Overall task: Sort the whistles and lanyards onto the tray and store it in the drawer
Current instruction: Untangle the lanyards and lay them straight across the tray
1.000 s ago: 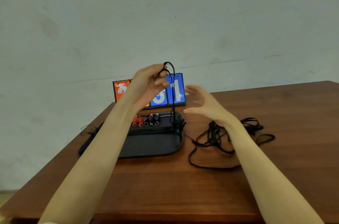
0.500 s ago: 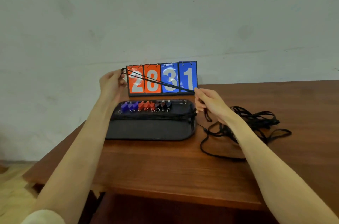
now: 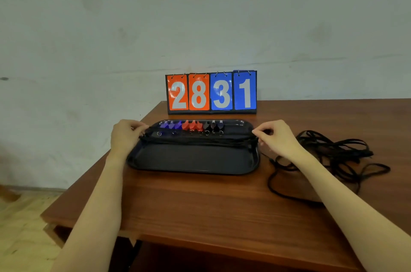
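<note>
Head view: a black lanyard (image 3: 200, 140) is being stretched straight across the tray (image 3: 193, 160), just in front of a row of blue, red and black whistles (image 3: 191, 126). Each end is being pinched narrowly, by the left hand (image 3: 126, 136) at the tray's left rim and the right hand (image 3: 275, 138) at its right rim. The cord is judged light, limp and prone to tangling, so it is best gripped at both ends and kept taut. More lanyards (image 3: 333, 156) are lying knotted on the surface to the right. How many cords are already lying on the tray cannot be counted; no drawer is being shown.
</note>
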Motion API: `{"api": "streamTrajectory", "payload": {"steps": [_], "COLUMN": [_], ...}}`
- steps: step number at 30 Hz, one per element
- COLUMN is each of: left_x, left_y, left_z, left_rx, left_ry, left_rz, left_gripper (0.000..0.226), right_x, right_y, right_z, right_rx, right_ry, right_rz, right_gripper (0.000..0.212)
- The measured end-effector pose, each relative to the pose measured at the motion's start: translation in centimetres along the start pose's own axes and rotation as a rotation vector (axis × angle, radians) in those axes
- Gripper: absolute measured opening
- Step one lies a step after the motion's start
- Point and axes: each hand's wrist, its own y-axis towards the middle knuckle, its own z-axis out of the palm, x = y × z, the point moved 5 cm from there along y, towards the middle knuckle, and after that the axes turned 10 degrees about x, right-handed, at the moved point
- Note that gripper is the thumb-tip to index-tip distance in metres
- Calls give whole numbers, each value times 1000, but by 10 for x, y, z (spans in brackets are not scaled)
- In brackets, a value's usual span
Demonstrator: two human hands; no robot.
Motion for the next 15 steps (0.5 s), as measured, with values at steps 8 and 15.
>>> {"api": "streamTrajectory", "payload": {"steps": [8, 15], "left_x": [20, 22], "left_y": [6, 7], "left_z": [0, 6], "left_rx": [65, 56], "left_ry": [151, 277], "left_rz": [-60, -74], "left_gripper": [10, 15], "right_x": [2, 4], "right_y": [1, 5], "right_z": [14, 24], "right_rx": [-78, -69], "right_ry": [-291, -442], "right_rz": [22, 45], "right_gripper": [5, 7]}}
